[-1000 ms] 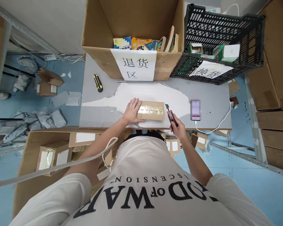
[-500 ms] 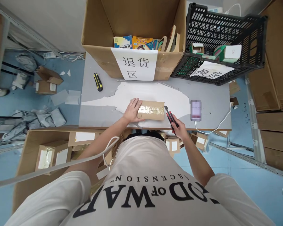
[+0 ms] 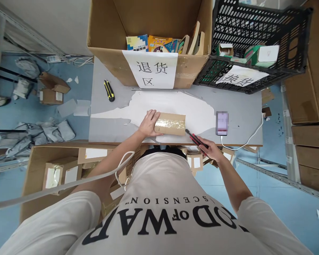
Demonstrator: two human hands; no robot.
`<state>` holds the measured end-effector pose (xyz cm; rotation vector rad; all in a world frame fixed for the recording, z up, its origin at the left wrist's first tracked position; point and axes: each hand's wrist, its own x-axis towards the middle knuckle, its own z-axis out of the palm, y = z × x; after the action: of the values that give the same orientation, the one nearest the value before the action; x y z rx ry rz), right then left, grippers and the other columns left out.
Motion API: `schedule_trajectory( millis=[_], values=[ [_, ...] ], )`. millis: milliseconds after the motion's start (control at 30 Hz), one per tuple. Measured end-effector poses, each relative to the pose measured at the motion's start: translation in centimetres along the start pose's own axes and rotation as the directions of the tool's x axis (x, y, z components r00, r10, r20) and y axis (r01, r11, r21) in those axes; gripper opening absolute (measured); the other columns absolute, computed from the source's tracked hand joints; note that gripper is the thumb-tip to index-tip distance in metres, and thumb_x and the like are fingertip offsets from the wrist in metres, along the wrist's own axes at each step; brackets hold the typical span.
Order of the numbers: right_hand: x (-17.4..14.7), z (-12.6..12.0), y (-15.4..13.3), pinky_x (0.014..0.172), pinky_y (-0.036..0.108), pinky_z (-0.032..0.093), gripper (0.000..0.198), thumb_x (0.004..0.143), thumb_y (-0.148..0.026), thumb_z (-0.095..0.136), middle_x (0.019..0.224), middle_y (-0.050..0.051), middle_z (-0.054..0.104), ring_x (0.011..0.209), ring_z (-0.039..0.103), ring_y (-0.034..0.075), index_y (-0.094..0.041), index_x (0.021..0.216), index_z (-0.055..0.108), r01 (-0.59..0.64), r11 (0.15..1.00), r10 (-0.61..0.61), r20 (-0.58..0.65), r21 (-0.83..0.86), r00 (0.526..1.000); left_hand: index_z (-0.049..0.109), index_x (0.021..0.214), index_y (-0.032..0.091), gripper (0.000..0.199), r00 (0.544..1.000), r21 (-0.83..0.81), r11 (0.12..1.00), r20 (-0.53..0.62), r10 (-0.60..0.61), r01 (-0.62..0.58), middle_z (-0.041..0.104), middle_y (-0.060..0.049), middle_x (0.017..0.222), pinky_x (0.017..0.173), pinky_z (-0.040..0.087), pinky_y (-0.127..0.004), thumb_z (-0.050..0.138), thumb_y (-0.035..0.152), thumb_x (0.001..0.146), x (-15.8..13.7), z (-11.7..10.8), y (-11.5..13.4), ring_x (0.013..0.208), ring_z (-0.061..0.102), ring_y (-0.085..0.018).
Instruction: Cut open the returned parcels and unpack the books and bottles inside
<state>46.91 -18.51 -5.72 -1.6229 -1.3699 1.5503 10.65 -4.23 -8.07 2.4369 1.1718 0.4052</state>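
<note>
Bench (image 3: 236,118) grey w/ lg ragged-edged white patch (image 3: 172,101) in mid. Lg open carton (image 3: 191,69) at back ctr; black crate (image 3: 266,10) just beside it, back R. Sm taped box (image 3: 172,124) on patch, nr front edge. Yellow/blk cutter (image 3: 109,91) lies L. Phone (image 3: 222,123) lies R, w/ white cable (image 3: 255,133) plugged in.

Left fingers (image 3: 153,115) gripping, right fingers (image 3: 205,141) curled, forearms (image 3: 124,148) converging

Bright even light, glare on taped carton (image 3: 170,124), stretched edges, pixelated phone (image 3: 222,123)
</note>
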Motion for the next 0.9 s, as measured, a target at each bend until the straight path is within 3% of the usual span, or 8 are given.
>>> schedule_trajectory(
  millis=[100,233,333,400,567,700,800,900],
  values=[
    [-0.9,0.2,0.2,0.038,0.025,0.044,0.062,0.084,-0.047,0.06,0.079,0.004,0.066,0.045,0.052,0.01,-0.022,0.14,0.05,-0.036,0.993,0.029,0.064,0.109,0.998,0.034,0.143,0.008,0.116,1.0,-0.02,1.0,-0.018,0.011,-0.012,0.037,-0.026,0.139,0.109,0.027,-0.062,0.066,0.077,0.055,0.0,0.2,-0.3,0.133,0.03,-0.047],
    [-2.1,0.7,1.1,0.037,0.024,0.042,0.063,0.084,-0.047,0.061,0.064,0.001,0.063,0.043,0.051,0.012,-0.022,0.141,0.049,-0.032,0.992,0.026,0.051,0.12,0.998,0.035,0.143,0.008,0.119,1.0,-0.05,0.999,-0.027,0.008,-0.01,0.036,-0.027,0.141,0.11,0.025,-0.062,0.069,0.077,0.052,0.0,0.4,-0.5,0.134,0.028,-0.047],
    [-2.6,0.9,2.1,0.038,0.025,0.043,0.065,0.082,-0.049,0.062,0.06,0.0,0.063,0.042,0.05,0.012,-0.022,0.14,0.05,-0.041,0.991,0.045,-0.026,0.124,0.999,0.035,0.144,0.011,0.119,1.0,-0.068,0.997,-0.01,-0.025,0.024,0.034,-0.025,0.144,0.111,0.022,-0.062,0.069,0.078,0.051,0.0,0.4,-0.4,0.136,0.026,-0.048],
    [-2.4,0.9,2.8,0.041,0.026,0.047,0.069,0.082,-0.05,0.063,0.06,-0.001,0.063,0.044,0.052,0.012,-0.022,0.143,0.046,-0.056,0.986,0.079,-0.15,0.158,0.986,0.034,0.145,0.011,0.12,0.999,-0.075,0.996,0.002,-0.047,0.047,0.032,-0.025,0.146,0.111,0.021,-0.062,0.069,0.078,0.051,0.0,0.3,-0.2,0.137,0.024,-0.048],
    [0.9,1.2,4.1,0.049,0.027,0.052,0.076,0.082,-0.055,0.055,0.077,0.001,0.067,0.056,0.059,0.014,-0.022,0.148,0.035,-0.056,0.986,0.127,-0.487,0.158,0.864,0.033,0.145,0.01,0.123,0.995,-0.069,0.993,0.01,-0.097,0.098,0.029,-0.025,0.149,0.113,0.019,-0.061,0.07,0.079,0.051,-0.3,0.2,0.6,0.14,0.019,-0.048],
    [4.7,2.1,4.8,0.068,0.035,0.055,0.069,0.084,-0.049,0.048,0.1,0.008,0.067,0.072,0.063,0.018,-0.02,0.146,0.037,-0.12,0.992,0.124,-0.544,0.042,0.83,0.031,0.146,0.009,0.127,0.989,-0.06,0.987,-0.005,-0.147,0.147,0.027,-0.026,0.15,0.113,0.018,-0.06,0.071,0.079,0.048,-0.4,0.3,1.3,0.141,0.017,-0.048],
    [6.9,2.5,5.7,0.091,0.044,0.048,0.064,0.083,-0.043,0.048,0.113,0.012,0.064,0.094,0.062,0.024,-0.018,0.141,0.041,-0.18,0.98,0.098,-0.573,-0.088,0.814,0.029,0.146,0.008,0.131,0.981,-0.045,0.98,-0.021,-0.195,0.194,0.026,-0.028,0.151,0.114,0.019,-0.059,0.072,0.079,0.046,-0.5,0.5,2.0,0.141,0.018,-0.048],
    [8.5,2.4,6.7,0.097,0.044,0.043,0.055,0.083,-0.038,0.043,0.115,0.015,0.063,0.103,0.059,0.026,-0.014,0.132,0.047,-0.226,0.969,0.123,-0.596,-0.1,0.793,0.028,0.147,0.005,0.131,0.964,-0.019,0.964,-0.015,-0.265,0.264,0.025,-0.028,0.151,0.113,0.022,-0.057,0.072,0.078,0.047,-0.6,0.2,2.8,0.141,0.018,-0.047]
  ],
)
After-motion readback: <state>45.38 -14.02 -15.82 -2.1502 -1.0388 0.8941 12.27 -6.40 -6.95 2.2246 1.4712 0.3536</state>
